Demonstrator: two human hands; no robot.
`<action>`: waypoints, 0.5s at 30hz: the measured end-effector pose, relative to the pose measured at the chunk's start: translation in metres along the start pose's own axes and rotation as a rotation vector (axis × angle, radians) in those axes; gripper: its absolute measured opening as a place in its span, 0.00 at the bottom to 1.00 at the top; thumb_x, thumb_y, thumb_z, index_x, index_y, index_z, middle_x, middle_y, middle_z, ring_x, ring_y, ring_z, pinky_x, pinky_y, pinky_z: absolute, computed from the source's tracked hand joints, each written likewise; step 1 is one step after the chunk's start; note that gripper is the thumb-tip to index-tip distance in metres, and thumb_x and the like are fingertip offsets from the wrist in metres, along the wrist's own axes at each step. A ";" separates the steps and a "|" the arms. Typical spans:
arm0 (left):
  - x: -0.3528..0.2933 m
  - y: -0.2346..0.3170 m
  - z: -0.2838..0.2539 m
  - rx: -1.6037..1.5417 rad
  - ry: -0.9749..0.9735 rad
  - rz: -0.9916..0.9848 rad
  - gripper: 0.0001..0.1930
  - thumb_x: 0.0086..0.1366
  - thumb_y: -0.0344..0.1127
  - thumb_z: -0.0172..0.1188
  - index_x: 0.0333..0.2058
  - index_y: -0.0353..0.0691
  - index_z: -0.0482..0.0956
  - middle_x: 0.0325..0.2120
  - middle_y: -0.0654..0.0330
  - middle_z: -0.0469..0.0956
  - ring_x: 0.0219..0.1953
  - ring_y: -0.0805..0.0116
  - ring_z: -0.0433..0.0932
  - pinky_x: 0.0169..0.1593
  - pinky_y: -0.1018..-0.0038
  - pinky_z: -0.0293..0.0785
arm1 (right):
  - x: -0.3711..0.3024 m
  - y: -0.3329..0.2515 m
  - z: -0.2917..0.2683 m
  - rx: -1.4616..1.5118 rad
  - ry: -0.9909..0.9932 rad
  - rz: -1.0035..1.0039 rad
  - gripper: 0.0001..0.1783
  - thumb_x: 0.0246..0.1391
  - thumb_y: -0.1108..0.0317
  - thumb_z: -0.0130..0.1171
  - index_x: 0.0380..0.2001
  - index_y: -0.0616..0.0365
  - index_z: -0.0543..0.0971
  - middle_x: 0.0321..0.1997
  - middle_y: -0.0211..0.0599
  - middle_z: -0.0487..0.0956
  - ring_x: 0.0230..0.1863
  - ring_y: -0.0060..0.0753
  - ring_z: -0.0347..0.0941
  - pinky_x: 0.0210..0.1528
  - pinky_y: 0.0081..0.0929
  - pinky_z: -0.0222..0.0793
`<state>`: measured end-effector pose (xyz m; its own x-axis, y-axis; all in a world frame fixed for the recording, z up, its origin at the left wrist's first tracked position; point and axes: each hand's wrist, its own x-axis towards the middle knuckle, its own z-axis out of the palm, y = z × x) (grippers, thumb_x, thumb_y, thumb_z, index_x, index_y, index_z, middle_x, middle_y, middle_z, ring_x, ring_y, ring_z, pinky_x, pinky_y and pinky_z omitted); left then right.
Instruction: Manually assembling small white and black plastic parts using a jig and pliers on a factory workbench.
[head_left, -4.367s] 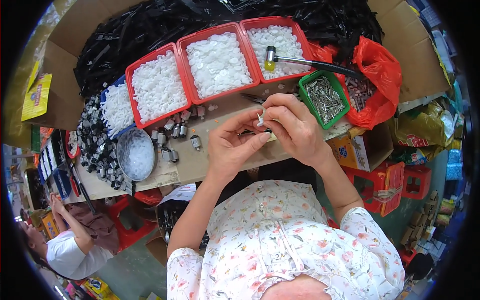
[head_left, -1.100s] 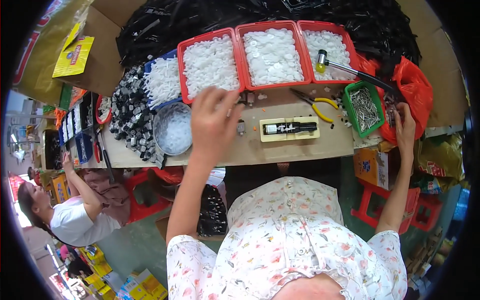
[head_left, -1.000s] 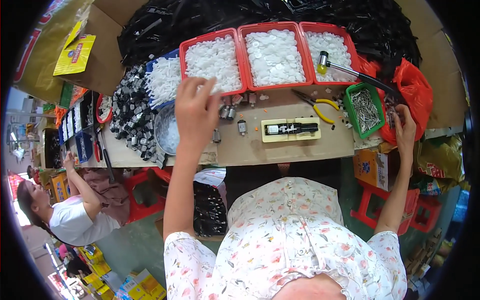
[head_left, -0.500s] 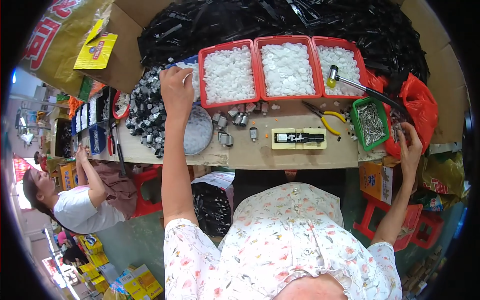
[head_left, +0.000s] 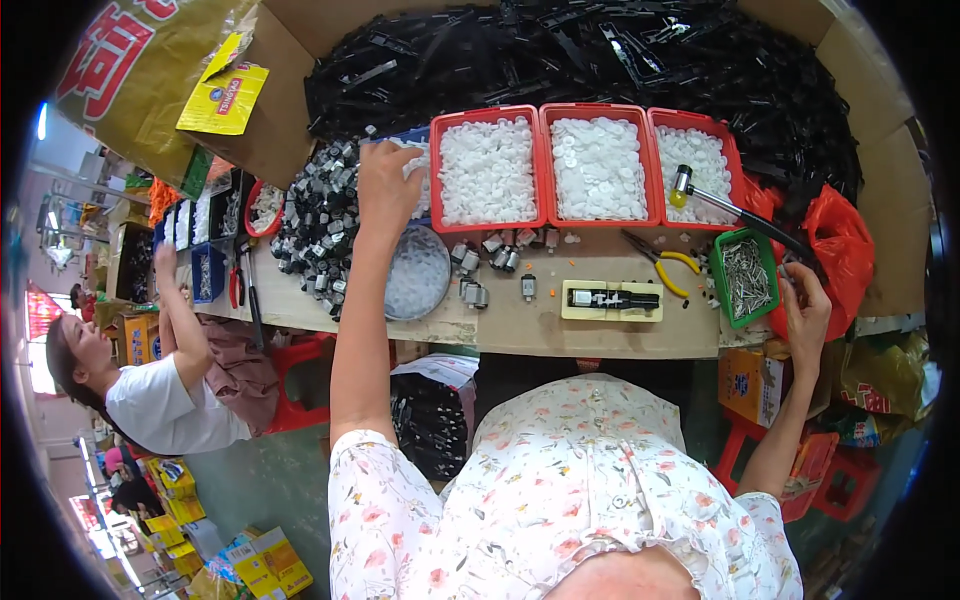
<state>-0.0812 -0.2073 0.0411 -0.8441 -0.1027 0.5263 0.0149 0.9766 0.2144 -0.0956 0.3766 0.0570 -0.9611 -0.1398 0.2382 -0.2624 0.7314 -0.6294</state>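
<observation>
My left hand point(head_left: 388, 190) reaches over the blue bin point(head_left: 424, 196) of white plastic parts, left of the red bins. Its fingers are curled and partly hidden, so anything in them cannot be made out. At the right, my right hand point(head_left: 808, 308) is raised by the red plastic bag point(head_left: 838, 232) and the green tray point(head_left: 728, 290) of metal pins. Its thumb and fingers are drawn together; what they hold is too small to name. Between the hands, a cream fixture point(head_left: 612, 313) on the table holds a black housing point(head_left: 638, 299) with white and metal parts.
Small motors point(head_left: 320, 215) are heaped at left beside a round tub point(head_left: 417, 272). Red bins point(head_left: 600, 222) hold white gears. A hammer point(head_left: 740, 212) rests across the right bin; yellow-handled pliers point(head_left: 668, 272) lie below. Black plastic parts point(head_left: 450, 70) pile behind. A co-worker point(head_left: 165, 390) sits at left.
The whole view has shifted, with the table now lower in it. My left hand stays at the blue bin, my right near the red bag. The co-worker's hand has risen.
</observation>
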 end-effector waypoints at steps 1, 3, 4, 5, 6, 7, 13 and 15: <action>0.002 0.000 0.004 -0.005 -0.003 0.025 0.10 0.51 0.28 0.68 0.35 0.38 0.86 0.31 0.54 0.78 0.42 0.54 0.72 0.47 0.62 0.71 | 0.001 -0.005 0.001 0.008 -0.010 0.003 0.10 0.60 0.76 0.59 0.45 0.67 0.77 0.39 0.40 0.80 0.40 0.30 0.76 0.45 0.26 0.72; 0.005 0.002 0.008 -0.009 -0.001 0.016 0.10 0.51 0.29 0.68 0.35 0.38 0.87 0.31 0.54 0.78 0.41 0.54 0.72 0.46 0.62 0.72 | 0.002 -0.012 0.002 0.013 -0.019 0.006 0.10 0.60 0.77 0.59 0.45 0.67 0.77 0.39 0.40 0.80 0.40 0.30 0.76 0.45 0.27 0.72; 0.007 0.001 0.010 0.027 -0.024 0.014 0.10 0.51 0.28 0.68 0.35 0.37 0.87 0.31 0.54 0.78 0.41 0.54 0.73 0.45 0.62 0.72 | 0.002 -0.014 0.003 -0.006 -0.015 -0.038 0.10 0.60 0.77 0.59 0.45 0.68 0.77 0.39 0.40 0.80 0.39 0.30 0.76 0.45 0.27 0.72; 0.009 0.001 0.010 0.065 -0.046 0.011 0.10 0.51 0.28 0.68 0.34 0.37 0.87 0.30 0.54 0.78 0.40 0.54 0.73 0.45 0.63 0.72 | 0.002 -0.015 0.003 -0.024 -0.012 -0.083 0.10 0.60 0.77 0.58 0.45 0.68 0.77 0.39 0.40 0.80 0.39 0.30 0.76 0.44 0.26 0.72; 0.010 0.000 0.011 0.061 -0.047 0.012 0.10 0.51 0.28 0.68 0.34 0.37 0.87 0.30 0.54 0.78 0.40 0.54 0.73 0.45 0.63 0.72 | 0.002 -0.015 0.003 -0.027 -0.011 -0.081 0.10 0.60 0.77 0.58 0.45 0.68 0.77 0.39 0.40 0.80 0.39 0.30 0.76 0.44 0.26 0.72; 0.011 -0.001 0.012 0.047 -0.042 0.024 0.08 0.52 0.27 0.67 0.33 0.38 0.87 0.30 0.55 0.79 0.40 0.54 0.74 0.44 0.62 0.73 | 0.001 -0.015 0.003 -0.028 -0.014 -0.088 0.10 0.60 0.77 0.59 0.45 0.68 0.77 0.39 0.40 0.80 0.39 0.29 0.76 0.44 0.26 0.72; 0.010 -0.012 0.011 -0.048 0.087 0.048 0.04 0.55 0.27 0.65 0.30 0.38 0.86 0.29 0.56 0.78 0.39 0.55 0.74 0.43 0.63 0.72 | 0.000 -0.013 0.007 -0.033 -0.019 -0.097 0.11 0.59 0.76 0.60 0.45 0.66 0.78 0.38 0.38 0.81 0.36 0.27 0.75 0.40 0.24 0.70; 0.010 -0.013 0.007 -0.086 0.152 0.039 0.03 0.55 0.28 0.65 0.29 0.37 0.85 0.28 0.56 0.78 0.38 0.55 0.74 0.43 0.63 0.71 | 0.000 -0.012 0.008 -0.040 -0.020 -0.096 0.11 0.58 0.76 0.60 0.45 0.66 0.78 0.38 0.37 0.81 0.36 0.26 0.75 0.38 0.23 0.69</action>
<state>-0.0934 -0.2193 0.0382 -0.7513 -0.0992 0.6524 0.0972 0.9612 0.2580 -0.0935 0.3620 0.0588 -0.9333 -0.2239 0.2809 -0.3503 0.7399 -0.5743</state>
